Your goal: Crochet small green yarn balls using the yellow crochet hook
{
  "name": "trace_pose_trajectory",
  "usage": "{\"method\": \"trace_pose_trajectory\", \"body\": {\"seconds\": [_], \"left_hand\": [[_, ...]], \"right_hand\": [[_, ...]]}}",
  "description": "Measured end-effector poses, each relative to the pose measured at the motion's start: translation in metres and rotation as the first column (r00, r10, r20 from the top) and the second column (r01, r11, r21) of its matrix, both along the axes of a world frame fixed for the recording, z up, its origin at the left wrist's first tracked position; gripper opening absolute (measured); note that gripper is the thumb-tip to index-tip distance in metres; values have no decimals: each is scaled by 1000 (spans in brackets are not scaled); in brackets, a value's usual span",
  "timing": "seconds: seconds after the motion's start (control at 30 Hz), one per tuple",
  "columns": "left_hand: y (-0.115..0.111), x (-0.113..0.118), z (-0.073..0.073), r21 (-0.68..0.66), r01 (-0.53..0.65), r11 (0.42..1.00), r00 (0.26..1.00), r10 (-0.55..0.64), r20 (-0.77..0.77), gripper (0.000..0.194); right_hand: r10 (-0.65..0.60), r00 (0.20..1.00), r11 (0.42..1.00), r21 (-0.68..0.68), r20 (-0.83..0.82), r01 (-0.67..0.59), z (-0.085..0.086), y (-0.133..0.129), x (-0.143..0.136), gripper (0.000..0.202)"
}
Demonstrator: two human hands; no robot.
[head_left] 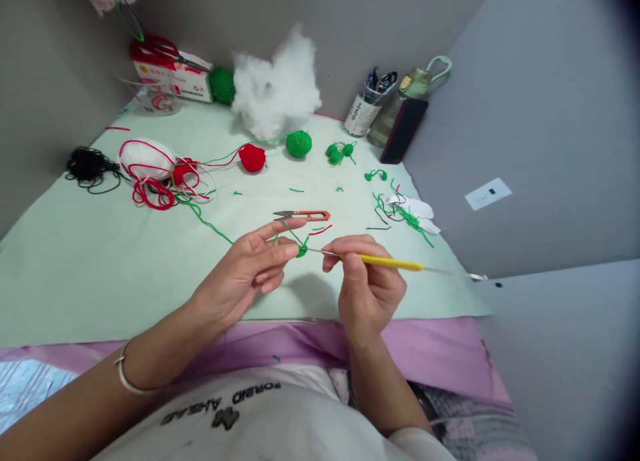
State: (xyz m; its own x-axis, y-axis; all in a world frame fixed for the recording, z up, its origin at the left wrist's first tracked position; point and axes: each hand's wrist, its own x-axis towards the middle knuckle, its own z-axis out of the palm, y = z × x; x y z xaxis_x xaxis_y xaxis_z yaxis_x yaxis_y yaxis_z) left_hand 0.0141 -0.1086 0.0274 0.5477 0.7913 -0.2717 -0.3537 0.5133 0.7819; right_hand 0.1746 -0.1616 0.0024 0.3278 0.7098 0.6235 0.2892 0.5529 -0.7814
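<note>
A small green crochet piece [302,250] is pinched between the thumb and fingers of my left hand [260,257]. Green yarn [213,229] runs over the raised left index finger and back toward the tangle at the left. My right hand [367,284] grips a crochet hook [395,263] by its yellow handle, pen-like. The hook's metal tip meets the green piece; whether it sits inside a stitch is too small to tell. Just beyond my fingers lie orange thread snips [305,215] and short red and green yarn ends.
White, red and green yarn [147,159] and black yarn [90,164] lie at the left. A red ball [252,158], green ball [299,144] and white stuffing [275,87] stand behind. At right are yarn scraps [413,215], a phone [404,131], a bottle [395,111] and a pen cup [364,111].
</note>
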Motion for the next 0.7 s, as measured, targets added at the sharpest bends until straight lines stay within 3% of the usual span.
{"method": "trace_pose_trajectory", "body": {"seconds": [0.13, 0.3, 0.57, 0.7], "left_hand": [[-2, 1, 1, 117, -36, 993, 999, 39, -23, 37], [-4, 3, 1, 177, -92, 980, 992, 105, -67, 32], [-4, 3, -2, 177, -25, 984, 999, 32, -37, 40], [-3, 3, 0, 118, -21, 993, 1000, 22, -6, 33]], "right_hand": [[118, 979, 991, -39, -169, -126, 4, 4, 0, 13], [114, 969, 990, -57, -221, -129, 3, 5, 2, 14], [146, 984, 989, -11, -99, -147, 3, 6, 0, 14], [197, 949, 973, -68, -248, -220, 1, 7, 2, 14]]}}
